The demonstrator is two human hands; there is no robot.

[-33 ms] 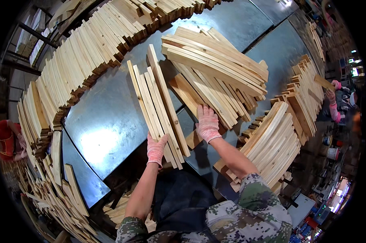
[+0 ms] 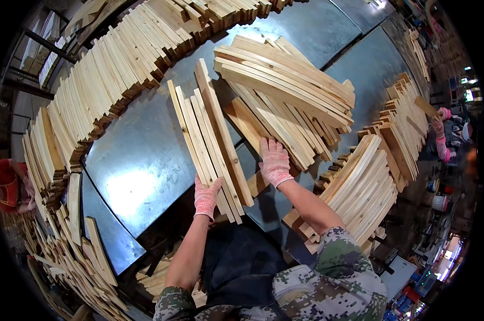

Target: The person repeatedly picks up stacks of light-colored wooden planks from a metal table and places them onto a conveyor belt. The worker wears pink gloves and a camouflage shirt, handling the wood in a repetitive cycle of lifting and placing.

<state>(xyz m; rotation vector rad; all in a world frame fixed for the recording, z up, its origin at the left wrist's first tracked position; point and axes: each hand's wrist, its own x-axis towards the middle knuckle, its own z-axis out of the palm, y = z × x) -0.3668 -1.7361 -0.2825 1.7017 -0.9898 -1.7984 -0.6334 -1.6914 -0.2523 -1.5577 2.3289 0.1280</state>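
Pale wooden slats (image 2: 212,142), long and flat, lie side by side as a small row in the middle of the frame, on the grey metal table (image 2: 140,171). In the head view, the left hand (image 2: 207,197), in a pink knitted glove, lies on the near ends of these slats with its fingers spread flat; it presses on them and is not closed around any of them. The right hand (image 2: 275,160), also in a pink glove, lies open just to the right, palm down on a shorter brown wooden board (image 2: 247,125) at the near edge of a loose pile of light wooden slats (image 2: 287,91) in the upper centre. A long curved row of stacked wooden slats (image 2: 108,85) runs along the upper left of the frame. Another stack of light slats (image 2: 362,187) stands at the right. At the far right, another person's hands in pink gloves (image 2: 440,125) are near more slats.
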